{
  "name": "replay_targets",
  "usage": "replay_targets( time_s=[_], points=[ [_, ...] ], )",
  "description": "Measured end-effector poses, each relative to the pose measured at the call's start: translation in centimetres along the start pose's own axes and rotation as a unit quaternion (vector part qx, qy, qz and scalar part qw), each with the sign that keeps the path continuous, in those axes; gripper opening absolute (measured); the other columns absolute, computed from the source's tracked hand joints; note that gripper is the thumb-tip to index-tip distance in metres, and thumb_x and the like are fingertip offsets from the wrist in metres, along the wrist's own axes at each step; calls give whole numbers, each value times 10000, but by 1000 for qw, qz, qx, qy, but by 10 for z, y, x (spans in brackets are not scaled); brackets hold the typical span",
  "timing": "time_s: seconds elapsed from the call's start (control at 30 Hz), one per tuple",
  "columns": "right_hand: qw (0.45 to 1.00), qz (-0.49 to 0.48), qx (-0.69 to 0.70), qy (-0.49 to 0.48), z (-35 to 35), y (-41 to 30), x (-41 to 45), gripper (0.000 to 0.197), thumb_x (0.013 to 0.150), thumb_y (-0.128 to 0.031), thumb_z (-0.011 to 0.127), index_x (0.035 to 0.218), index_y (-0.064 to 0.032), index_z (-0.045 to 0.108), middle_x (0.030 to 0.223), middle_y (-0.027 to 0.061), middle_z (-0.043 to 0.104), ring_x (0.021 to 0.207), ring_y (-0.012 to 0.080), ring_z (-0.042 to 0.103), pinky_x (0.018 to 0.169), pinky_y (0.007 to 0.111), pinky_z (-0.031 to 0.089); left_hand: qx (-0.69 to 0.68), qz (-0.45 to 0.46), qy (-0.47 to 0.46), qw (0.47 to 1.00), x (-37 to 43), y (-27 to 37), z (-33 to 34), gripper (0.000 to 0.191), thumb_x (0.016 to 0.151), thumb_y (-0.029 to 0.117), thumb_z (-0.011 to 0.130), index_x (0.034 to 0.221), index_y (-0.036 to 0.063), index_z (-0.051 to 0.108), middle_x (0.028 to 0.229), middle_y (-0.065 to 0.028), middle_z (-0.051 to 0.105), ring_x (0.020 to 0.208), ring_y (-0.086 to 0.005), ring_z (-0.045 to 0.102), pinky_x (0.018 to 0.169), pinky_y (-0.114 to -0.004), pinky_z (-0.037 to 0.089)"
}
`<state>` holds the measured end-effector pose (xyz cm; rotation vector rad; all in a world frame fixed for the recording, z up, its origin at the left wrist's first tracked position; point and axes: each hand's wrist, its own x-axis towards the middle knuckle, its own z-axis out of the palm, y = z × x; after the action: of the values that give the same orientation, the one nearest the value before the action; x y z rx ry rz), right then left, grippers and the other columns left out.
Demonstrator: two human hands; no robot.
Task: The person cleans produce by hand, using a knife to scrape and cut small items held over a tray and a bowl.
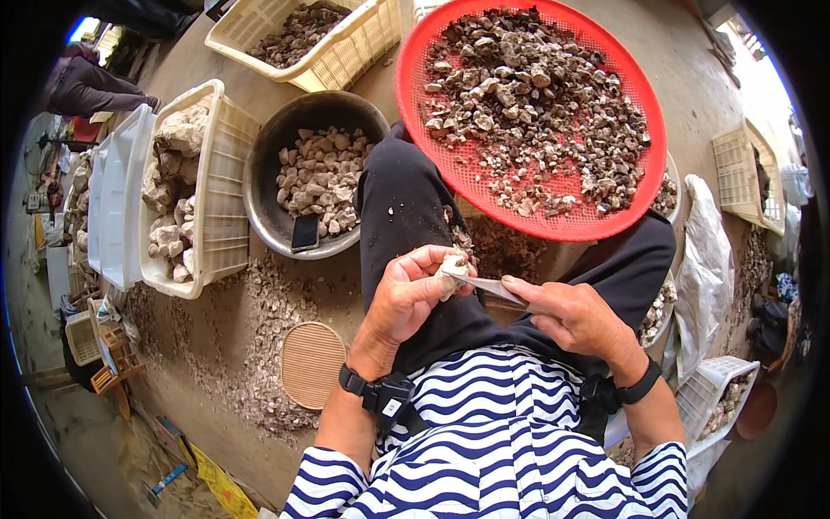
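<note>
My left hand (412, 292) grips a small pale, lumpy chunk (454, 267) between thumb and fingers, above my lap. In my right hand (574, 314) is a knife (486, 285), its blade pointing left and touching the chunk; the handle is mostly hidden by my fingers. Beyond my hands, a red mesh tray (467, 175) rests over my knee, bearing many dark and pale broken pieces (519, 84). Left of my leg stands a dark metal basin (266, 227) with pale trimmed chunks (318, 165) and a phone (305, 232) lying on them.
A cream plastic crate (224, 194) of large pale lumps stands left of the basin; another crate (350, 48) holds dark pieces behind it. Shavings (269, 350) litter the floor around a round ribbed mat (314, 365). White sacking (703, 272) and a white crate (707, 389) are at right. A person (97, 87) is at far left.
</note>
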<state>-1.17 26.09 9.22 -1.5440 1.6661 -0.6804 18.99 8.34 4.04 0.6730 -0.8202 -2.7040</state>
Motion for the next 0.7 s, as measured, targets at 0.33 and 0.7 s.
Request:
replay_targets(
  time_s=[0.33,0.7],
  points=[
    [981,1,-172,85,16,-17,18,611,830,-98,629,1410,-205,470,724,94,550,609,289,599,518,401,486,-28,3,1,1000,1,2,1,358,832,57,693,1155,-60,591,1061,-156,671,948,-234,658,880,-365,527],
    [999,1,-50,16,-1,1,-12,665,791,-73,663,1415,-199,472,735,92,566,651,293,603,585,393,496,0,16,2,1000,0,-2,-3,411,794,41,688,1162,-53,532,1075,-221,647,957,-281,666,909,-413,531]
  ],
)
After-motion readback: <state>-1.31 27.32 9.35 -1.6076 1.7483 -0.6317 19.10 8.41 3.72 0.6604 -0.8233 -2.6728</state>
